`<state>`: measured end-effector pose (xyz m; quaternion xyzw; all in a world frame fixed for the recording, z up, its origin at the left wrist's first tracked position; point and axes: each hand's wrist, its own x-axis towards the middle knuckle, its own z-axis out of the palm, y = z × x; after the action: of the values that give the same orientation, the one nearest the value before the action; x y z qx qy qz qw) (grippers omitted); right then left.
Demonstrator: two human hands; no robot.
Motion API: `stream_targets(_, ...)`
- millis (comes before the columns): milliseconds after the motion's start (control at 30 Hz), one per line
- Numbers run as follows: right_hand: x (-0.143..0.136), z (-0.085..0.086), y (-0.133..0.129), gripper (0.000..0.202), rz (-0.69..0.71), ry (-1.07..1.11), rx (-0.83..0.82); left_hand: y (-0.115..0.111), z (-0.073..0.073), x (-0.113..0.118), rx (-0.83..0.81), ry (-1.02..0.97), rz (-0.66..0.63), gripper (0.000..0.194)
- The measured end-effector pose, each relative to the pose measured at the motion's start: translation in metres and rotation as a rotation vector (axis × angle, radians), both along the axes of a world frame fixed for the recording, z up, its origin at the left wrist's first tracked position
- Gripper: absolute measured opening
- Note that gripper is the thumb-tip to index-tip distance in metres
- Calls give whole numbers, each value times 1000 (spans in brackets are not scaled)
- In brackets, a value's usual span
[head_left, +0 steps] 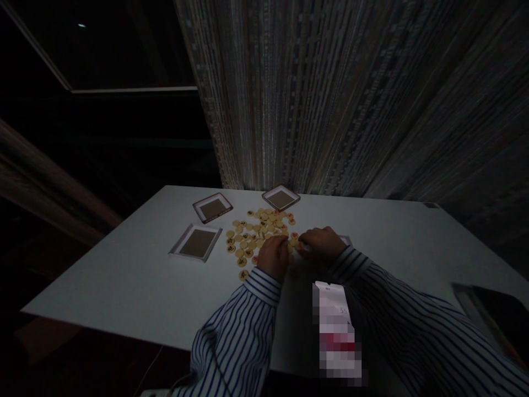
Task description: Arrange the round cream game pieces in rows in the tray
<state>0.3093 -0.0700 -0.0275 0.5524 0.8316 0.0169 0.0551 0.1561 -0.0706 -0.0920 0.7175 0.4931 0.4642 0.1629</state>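
At the near right edge of the round pieces (263, 224), the left hand (273, 258) and right hand (325, 243) flanked a few, fingers curled, any grip unclear.

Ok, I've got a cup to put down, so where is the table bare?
Left of the silver-edged tray, the table is bare to its edge; so is the stretch from the right sleeve to the small corner square. The middle is crowded: round pieces, left hand, right hand.

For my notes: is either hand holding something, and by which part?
Cannot be told: the left hand and right hand have fingertips at the round pieces, but the picture is too dark.
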Motion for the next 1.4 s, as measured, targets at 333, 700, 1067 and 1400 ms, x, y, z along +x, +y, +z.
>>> stream_targets(333, 12, 5, -18, 28, 46, 147, 177, -8, 18, 16, -409, -459, -162, 16)
stream_targets(700, 26, 4, -27, 28, 112, 222, 274, -18, 38, 24, -630, -710, -218, 17)
stream_targets(1067, 45, 8, -25, 30, 150, 329, 274, -18, 47, 37, -623, -722, -292, 20)
stream_targets(1400, 61, 1, -25, 27, 127, 354, 355, -9, 38, 56, -561, -728, -316, 15)
